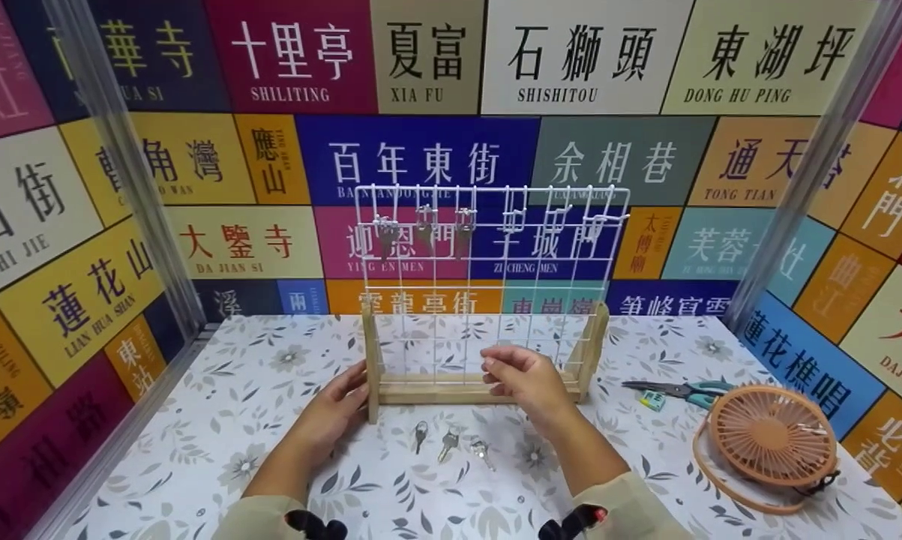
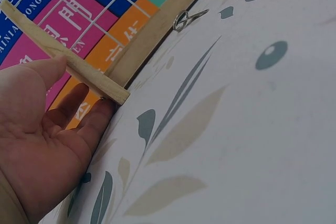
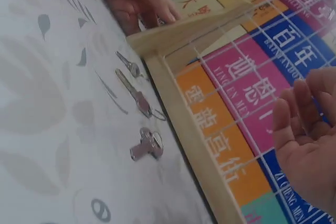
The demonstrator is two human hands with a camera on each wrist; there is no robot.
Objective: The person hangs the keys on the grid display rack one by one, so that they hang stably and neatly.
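Observation:
A white wire grid rack [image 1: 488,287] in a wooden stand [image 1: 451,393] stands upright on the table. My left hand [image 1: 337,403] holds the stand's left post [image 2: 86,72], thumb against its edge and fingers toward the back. My right hand [image 1: 529,382] hovers before the lower right grid, fingers loosely bent; nothing shows between them in the right wrist view. Three keys with small rings lie before the stand: a left key [image 1: 421,436], a middle key [image 1: 448,444] and a right key [image 1: 481,453]. Several keys, one a hanging key [image 1: 462,236], hang from hooks high on the grid's left half.
On the right of the table lie pliers [image 1: 679,389] with dark jaws and teal handles, beside a small green packet [image 1: 652,400]. An orange fan [image 1: 773,435] stands at the right front. Hooks [image 1: 597,219] on the rack's upper right carry no keys. Sign-covered panels [image 1: 421,161] enclose the table.

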